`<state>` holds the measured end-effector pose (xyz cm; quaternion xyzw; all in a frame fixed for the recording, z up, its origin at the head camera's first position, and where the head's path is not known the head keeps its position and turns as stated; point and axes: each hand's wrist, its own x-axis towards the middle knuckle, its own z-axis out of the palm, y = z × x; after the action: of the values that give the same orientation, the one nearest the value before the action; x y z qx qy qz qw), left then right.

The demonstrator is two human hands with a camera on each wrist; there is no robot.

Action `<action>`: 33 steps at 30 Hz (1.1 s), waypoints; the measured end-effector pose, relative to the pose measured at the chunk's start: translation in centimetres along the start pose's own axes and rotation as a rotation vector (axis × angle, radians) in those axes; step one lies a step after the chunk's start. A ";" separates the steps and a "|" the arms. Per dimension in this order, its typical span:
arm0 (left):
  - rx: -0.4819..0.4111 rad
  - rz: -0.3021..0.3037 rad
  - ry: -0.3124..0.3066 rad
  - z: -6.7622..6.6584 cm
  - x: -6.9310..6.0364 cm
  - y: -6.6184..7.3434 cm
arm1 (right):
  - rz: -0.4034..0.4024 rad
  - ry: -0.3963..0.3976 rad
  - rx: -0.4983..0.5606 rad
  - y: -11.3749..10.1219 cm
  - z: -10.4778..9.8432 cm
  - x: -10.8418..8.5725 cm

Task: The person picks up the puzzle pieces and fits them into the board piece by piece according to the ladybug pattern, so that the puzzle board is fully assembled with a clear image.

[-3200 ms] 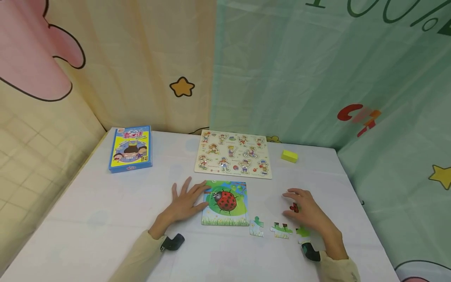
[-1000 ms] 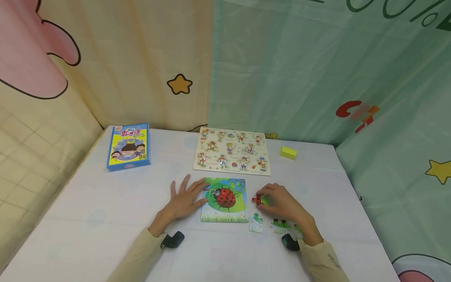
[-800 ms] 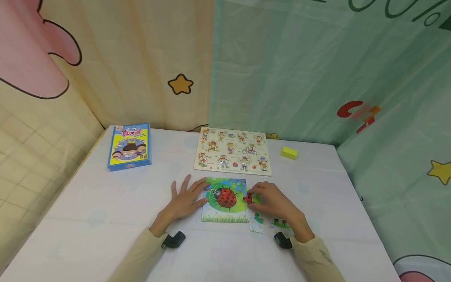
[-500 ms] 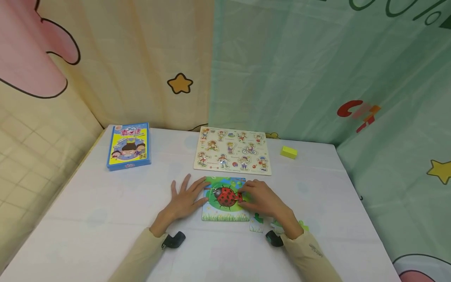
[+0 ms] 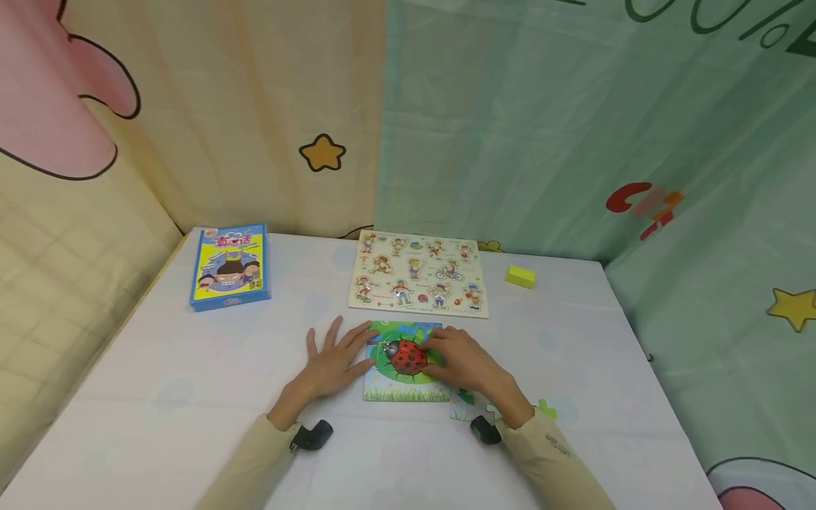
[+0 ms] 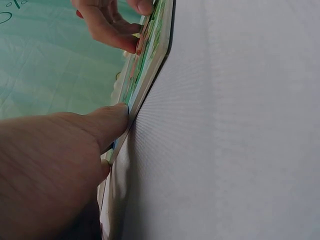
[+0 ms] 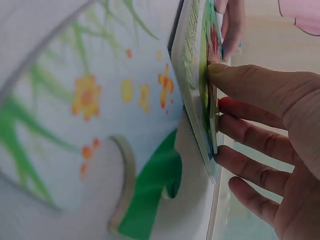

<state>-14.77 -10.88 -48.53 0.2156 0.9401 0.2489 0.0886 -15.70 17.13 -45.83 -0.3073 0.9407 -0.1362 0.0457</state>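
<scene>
The white desk (image 5: 268, 460) runs out of the head view at its near edge. The picture board (image 5: 418, 273) lies whole toward the far side, its small print too fine to read. To its left is the blue box (image 5: 231, 268). Nearer, between the hands, the ladybug puzzle (image 5: 406, 391) lies flat; fingers cover parts of its left and right sides, and the wrist views show it nearly edge-on. The left hand (image 5: 331, 367) has a spread, loose grip holding nothing, its thumb and some fingertips touching the puzzle's left edge. The right hand (image 5: 468, 361) pinches a puzzle piece (image 7: 214, 135) between thumb and fingers over the puzzle's right side; whether it is seated cannot be told. Just beside the puzzle's near right corner lies a grass piece (image 5: 460, 409), partly hidden by the right hand. The right wrist and sleeve mostly cover a green piece (image 5: 546, 408). A yellow block (image 5: 520, 276) sits right of the picture board.
</scene>
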 end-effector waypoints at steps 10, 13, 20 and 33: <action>-0.004 0.008 0.020 0.2 0.0 -0.2 | 0.005 -0.012 0.002 -0.1 0.1 0.3; -0.002 0.005 0.022 0.3 -0.1 -0.2 | 0.010 -0.018 0.007 -0.4 0.0 0.4; 0.001 0.001 -0.002 0.3 0.1 -0.4 | 0.029 -0.019 0.002 -1.0 -0.1 0.6; -0.011 0.018 0.002 0.0 -0.2 -0.2 | 0.080 -0.006 -0.080 -2.0 -0.1 0.4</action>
<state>-14.68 -11.16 -48.63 0.2231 0.9368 0.2552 0.0867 -14.95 15.36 -45.18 -0.2713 0.9568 -0.0955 0.0415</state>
